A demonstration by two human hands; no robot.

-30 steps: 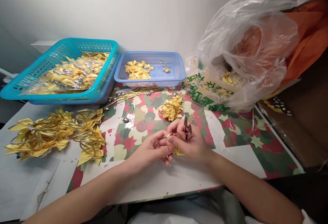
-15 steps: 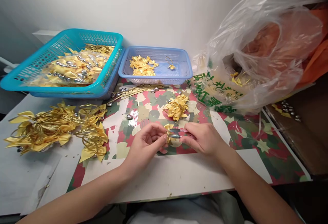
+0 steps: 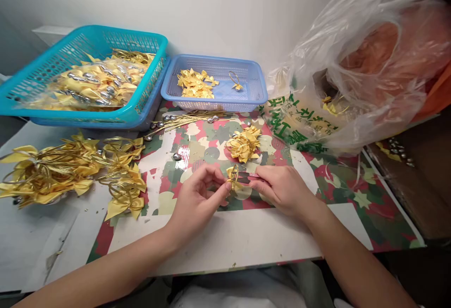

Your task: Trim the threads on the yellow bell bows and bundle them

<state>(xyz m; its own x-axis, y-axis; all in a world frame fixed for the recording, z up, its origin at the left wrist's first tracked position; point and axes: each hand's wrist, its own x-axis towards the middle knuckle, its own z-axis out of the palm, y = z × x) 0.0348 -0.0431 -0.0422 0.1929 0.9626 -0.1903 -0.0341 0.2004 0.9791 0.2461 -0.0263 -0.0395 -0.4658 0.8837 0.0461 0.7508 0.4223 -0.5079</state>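
My left hand (image 3: 203, 189) is closed in a pinch on a yellow ribbon bow with a gold cord loop (image 3: 233, 176), held upright just above the patterned sheet. My right hand (image 3: 283, 188) is wrapped around small pliers (image 3: 251, 177) with reddish handles, mostly hidden in the fist. Their dark jaws point left and meet the bow; I cannot tell exactly what they grip. Just beyond the hands lies a small heap of yellow bows (image 3: 244, 144). One silver bell (image 3: 176, 156) rests on the sheet to the left of it.
A turquoise basket (image 3: 160, 59) holds bagged bows with silver bells. Beside it, a blue basket (image 3: 257, 82) contains yellow bows. Looped bows (image 3: 70, 167) are piled at left. Gold cords (image 3: 186, 120) lie behind the hands. A clear plastic bag (image 3: 317, 77) bulges at right.
The pliers' jaws, seen spread beside the bow before, now look closer together at its loop. My hands have barely moved; the view has shifted slightly.
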